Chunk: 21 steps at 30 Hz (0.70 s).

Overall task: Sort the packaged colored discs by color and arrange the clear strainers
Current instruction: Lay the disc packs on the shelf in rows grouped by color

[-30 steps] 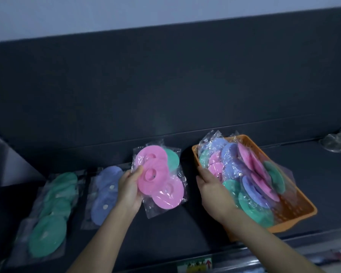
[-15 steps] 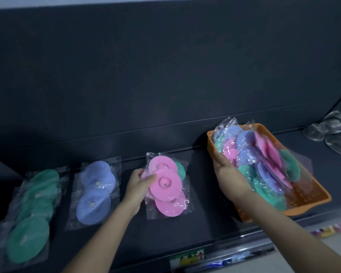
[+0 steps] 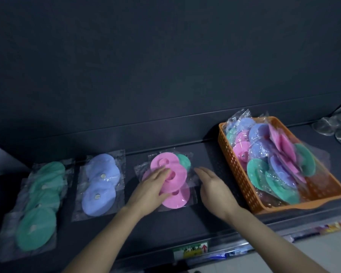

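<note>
Left hand (image 3: 153, 187) lies flat on the pink pack (image 3: 178, 175); right hand (image 3: 213, 187) hovers open beside it. The pack is probably light and slippery, so pinch its edge.

At frame centre the left hand (image 3: 153, 186) lies flat on the packaged pink discs (image 3: 175, 200), the right hand (image 3: 213, 187) open just beside. Green discs (image 3: 35, 227) and blue discs (image 3: 98, 198) lie at left, an orange basket (image 3: 238, 174) at right.

Orange basket (image 3: 237, 175) on dark shelf (image 3: 185, 229); label sticker (image 3: 191, 250) below.
</note>
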Tool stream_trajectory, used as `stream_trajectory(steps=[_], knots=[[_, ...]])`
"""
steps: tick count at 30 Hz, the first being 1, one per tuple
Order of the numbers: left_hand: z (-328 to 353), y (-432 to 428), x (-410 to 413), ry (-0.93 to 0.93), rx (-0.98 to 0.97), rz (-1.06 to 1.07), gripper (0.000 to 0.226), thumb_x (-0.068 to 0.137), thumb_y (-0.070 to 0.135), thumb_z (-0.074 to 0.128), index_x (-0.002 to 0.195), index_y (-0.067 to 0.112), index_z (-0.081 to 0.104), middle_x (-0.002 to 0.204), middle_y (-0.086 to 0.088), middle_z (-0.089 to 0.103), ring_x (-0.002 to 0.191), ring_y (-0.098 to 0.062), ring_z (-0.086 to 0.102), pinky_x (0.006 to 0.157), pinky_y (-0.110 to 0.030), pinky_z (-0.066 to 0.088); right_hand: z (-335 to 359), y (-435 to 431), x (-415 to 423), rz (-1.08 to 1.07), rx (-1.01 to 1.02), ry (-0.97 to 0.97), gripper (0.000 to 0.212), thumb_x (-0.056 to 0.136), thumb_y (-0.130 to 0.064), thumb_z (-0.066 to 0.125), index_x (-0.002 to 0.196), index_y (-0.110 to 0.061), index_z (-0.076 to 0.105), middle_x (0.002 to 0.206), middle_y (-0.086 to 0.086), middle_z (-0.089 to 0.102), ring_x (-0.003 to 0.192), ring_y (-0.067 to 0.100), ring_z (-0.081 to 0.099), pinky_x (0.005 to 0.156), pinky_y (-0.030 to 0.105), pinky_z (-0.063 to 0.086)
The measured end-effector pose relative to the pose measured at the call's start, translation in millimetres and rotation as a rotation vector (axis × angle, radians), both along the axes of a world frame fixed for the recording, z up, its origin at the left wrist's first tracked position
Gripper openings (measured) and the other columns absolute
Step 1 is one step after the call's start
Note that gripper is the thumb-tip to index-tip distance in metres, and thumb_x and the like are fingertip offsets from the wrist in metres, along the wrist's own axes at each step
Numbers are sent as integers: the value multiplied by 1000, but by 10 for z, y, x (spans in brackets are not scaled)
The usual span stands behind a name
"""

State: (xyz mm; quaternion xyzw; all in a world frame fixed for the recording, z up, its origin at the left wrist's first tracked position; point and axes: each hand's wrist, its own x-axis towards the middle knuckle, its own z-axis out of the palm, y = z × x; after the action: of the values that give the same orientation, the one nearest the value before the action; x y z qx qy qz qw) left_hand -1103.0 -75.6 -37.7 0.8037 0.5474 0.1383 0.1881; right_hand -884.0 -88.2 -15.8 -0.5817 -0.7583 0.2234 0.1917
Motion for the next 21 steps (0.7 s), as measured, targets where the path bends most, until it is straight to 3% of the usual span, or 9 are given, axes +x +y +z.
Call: stream_trajectory(steps=[2, 3, 5, 7, 9, 13, 15, 17, 21], knots=[[23, 3, -3, -180, 89, 116, 40, 94, 22, 53, 133, 23, 48, 129, 2, 58, 116, -17, 55, 88, -24, 46, -50, -44, -49, -18, -19, 76, 65, 80, 1, 44, 143, -11, 34, 147, 10, 39, 129, 27, 44, 105, 34, 40], [43, 9, -15, -261, 103, 209, 29, 94, 20, 53, 123, 20, 57, 108, 0, 67, 98, -21, 63, 73, -19, 44, -81, -67, -72, 2, -23, 76, 68, 81, -4, 47, 146, -13, 28, 149, 8, 34, 130, 26, 43, 104, 32, 40], [49, 31, -82, -423, 78, 414, 11, 90, 15, 57, 100, 18, 62, 84, 1, 67, 79, -24, 64, 63, -20, 43, -148, -112, -133, 99, -25, 17, 74, 85, -18, 53, 149, -19, 17, 155, 3, 24, 136, 22, 35, 105, 29, 37], [64, 46, -159, -632, -17, 580, 12, 86, 12, 60, 95, 20, 57, 89, 2, 66, 86, -24, 64, 75, -33, 52, -224, -124, -233, 239, 19, -121, 80, 84, -34, 56, 149, -26, 12, 158, 1, 13, 145, 20, 16, 115, 27, 19], [101, 29, -220, -780, -100, 668, 19, 83, 16, 61, 100, 19, 52, 99, -1, 64, 96, -26, 63, 81, -50, 54, -280, -85, -363, 345, 65, -292, 88, 81, -47, 59, 149, -33, 5, 160, 0, -2, 147, 21, -6, 117, 36, -4], [140, -15, -305, -879, -93, 710, 23, 84, 8, 58, 102, 20, 50, 104, -1, 62, 100, -25, 62, 81, -54, 54, -310, 75, -631, 442, 82, -458, 95, 76, -52, 61, 144, -47, -5, 156, -4, -22, 139, 31, -29, 107, 57, -19], [149, -16, -353, -879, -99, 715, 26, 83, 2, 57, 98, 23, 54, 99, 2, 66, 96, -21, 65, 79, -48, 57, -290, 149, -731, 450, 32, -500, 88, 78, -51, 59, 143, -47, 0, 157, -2, -19, 139, 37, -26, 105, 62, -17], [153, -11, -383, -905, -138, 676, 30, 83, -3, 55, 94, 24, 59, 90, 3, 72, 88, -17, 69, 71, -35, 59, -276, 193, -762, 426, -7, -531, 77, 83, -46, 54, 144, -42, 7, 158, 5, -4, 141, 45, -10, 107, 67, -4], [160, -20, -377, -948, -149, 649, 28, 84, -7, 56, 87, 21, 63, 74, 7, 72, 71, -10, 67, 59, -21, 54, -290, 247, -500, 331, 25, -560, 60, 86, -34, 45, 141, -37, 20, 150, 7, 18, 136, 42, 15, 109, 58, 19]])
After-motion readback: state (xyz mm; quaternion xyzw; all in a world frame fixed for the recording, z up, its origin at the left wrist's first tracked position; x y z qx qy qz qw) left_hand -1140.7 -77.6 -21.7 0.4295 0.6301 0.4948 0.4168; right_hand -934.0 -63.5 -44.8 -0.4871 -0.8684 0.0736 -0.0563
